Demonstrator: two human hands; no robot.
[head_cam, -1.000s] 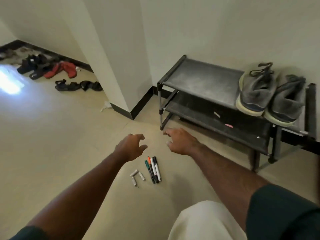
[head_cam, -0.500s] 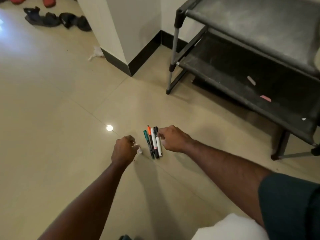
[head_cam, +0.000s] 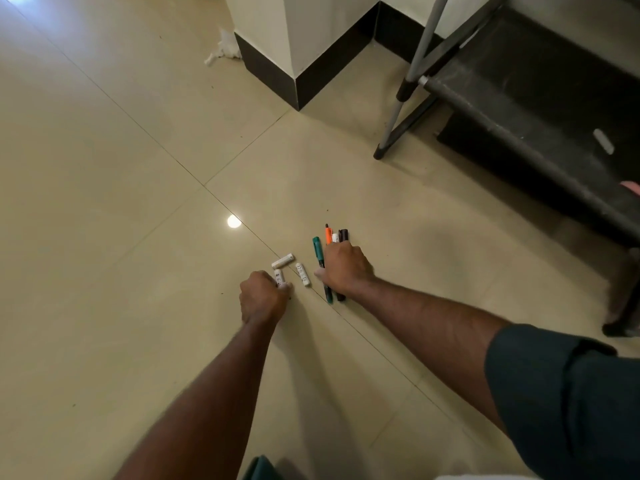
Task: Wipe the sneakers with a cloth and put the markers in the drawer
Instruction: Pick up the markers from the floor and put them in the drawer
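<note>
Several markers lie side by side on the beige floor tiles: a green one [head_cam: 318, 251], an orange one [head_cam: 328, 234], a white one [head_cam: 335, 237] and a dark one [head_cam: 343, 234]. My right hand [head_cam: 344, 270] lies over their middle, fingers curled around them. Left of them are three short white cylinders, one [head_cam: 283, 261] lying crosswise, one [head_cam: 303, 274] beside the green marker. My left hand [head_cam: 263, 297] pinches the third [head_cam: 278, 276] at its near end. The sneakers are out of view.
A dark metal shoe rack [head_cam: 512, 109] stands at the upper right, its leg [head_cam: 398, 129] on the floor. A wall corner with black skirting [head_cam: 298, 81] is behind. A crumpled white scrap [head_cam: 223, 50] lies by the wall. Open floor to the left.
The camera has dropped closer to the floor. My right hand has slid over the markers and closed on them. My left hand now pinches one white cylinder.
</note>
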